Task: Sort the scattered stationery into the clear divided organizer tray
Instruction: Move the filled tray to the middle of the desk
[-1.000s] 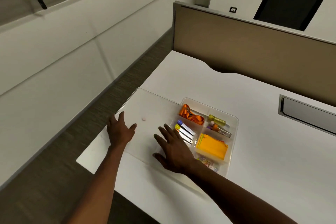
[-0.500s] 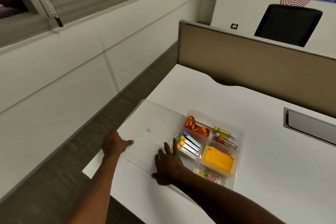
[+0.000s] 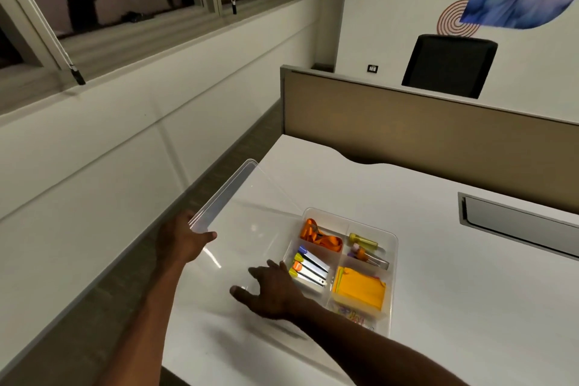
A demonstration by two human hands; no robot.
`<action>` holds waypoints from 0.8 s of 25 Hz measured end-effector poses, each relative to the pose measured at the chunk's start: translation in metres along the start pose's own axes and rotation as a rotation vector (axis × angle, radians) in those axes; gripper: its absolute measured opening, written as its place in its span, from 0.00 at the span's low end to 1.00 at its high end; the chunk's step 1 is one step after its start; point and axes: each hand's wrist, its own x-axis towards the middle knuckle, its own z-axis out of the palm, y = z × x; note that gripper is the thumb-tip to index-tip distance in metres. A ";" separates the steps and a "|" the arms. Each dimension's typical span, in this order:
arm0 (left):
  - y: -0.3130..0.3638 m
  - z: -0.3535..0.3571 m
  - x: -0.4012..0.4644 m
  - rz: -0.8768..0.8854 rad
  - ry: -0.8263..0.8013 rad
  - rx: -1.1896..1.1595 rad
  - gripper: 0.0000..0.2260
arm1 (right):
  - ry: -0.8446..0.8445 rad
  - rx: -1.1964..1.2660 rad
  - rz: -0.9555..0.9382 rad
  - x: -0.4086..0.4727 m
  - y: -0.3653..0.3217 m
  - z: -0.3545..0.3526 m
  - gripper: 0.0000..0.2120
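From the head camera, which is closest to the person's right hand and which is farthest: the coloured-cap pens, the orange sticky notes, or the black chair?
Measured from the right hand:
1. Coloured-cap pens, just beside the fingertips, in the near-left compartment of the tray.
2. Orange sticky notes, one compartment further right.
3. Black chair, far off beyond the desk partition.

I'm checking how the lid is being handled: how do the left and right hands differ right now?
The left hand grips the clear lid at its outer edge, thumb over the rim; the right hand lies spread with no grip, next to the organizer tray. The left hand sits at the desk's left edge; the right hand is further in. Both are bare and touch the lid.
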 end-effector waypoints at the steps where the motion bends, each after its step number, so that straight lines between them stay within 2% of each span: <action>1: 0.011 -0.001 -0.007 0.028 0.016 -0.048 0.24 | 0.063 0.181 0.034 -0.005 -0.003 -0.008 0.38; 3: 0.029 0.001 -0.025 0.073 0.021 -0.222 0.13 | 0.133 0.499 0.116 -0.016 -0.008 -0.025 0.37; 5: 0.051 0.005 -0.054 0.150 -0.023 -0.416 0.07 | 0.110 0.822 0.157 -0.031 -0.009 -0.039 0.39; 8: 0.083 0.014 -0.100 0.353 -0.079 -0.451 0.15 | 0.084 1.082 0.167 -0.047 -0.005 -0.053 0.40; 11: 0.101 0.024 -0.126 0.484 -0.173 -0.464 0.17 | 0.194 1.207 0.127 -0.063 0.006 -0.057 0.36; 17: 0.093 0.047 -0.142 0.484 -0.464 -0.621 0.12 | 0.353 1.290 0.115 -0.085 0.024 -0.056 0.20; 20: 0.078 0.063 -0.136 0.377 -0.416 -0.656 0.14 | 0.405 1.204 0.128 -0.091 0.028 -0.054 0.15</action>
